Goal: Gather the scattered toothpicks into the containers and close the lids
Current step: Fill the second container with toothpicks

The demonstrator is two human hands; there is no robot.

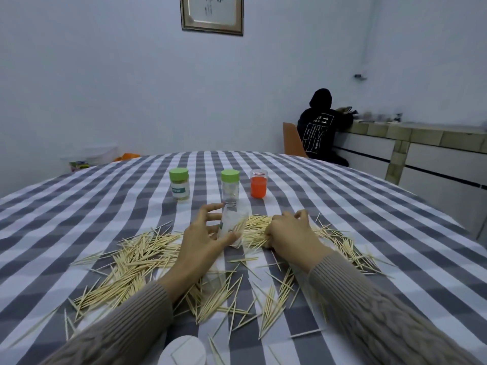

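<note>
Scattered toothpicks [137, 264] cover the checked tablecloth in front of me. My left hand [203, 241] grips a clear open container [232, 222], tilted on the cloth with its mouth toward the right. My right hand [290, 233] is curled over a bundle of toothpicks [257, 227] right at that mouth. Farther back stand a green-lidded jar full of toothpicks [179, 183], a green-lidded clear jar [230, 186] and an orange container [258, 183] with a clear top. A white lid [182, 351] lies at the near edge.
The table [369, 206] carries a grey and white checked cloth. A person in black sits at the back right on an orange chair [291, 139], beside a tiled counter [421, 143]. A framed picture [211, 14] hangs on the wall.
</note>
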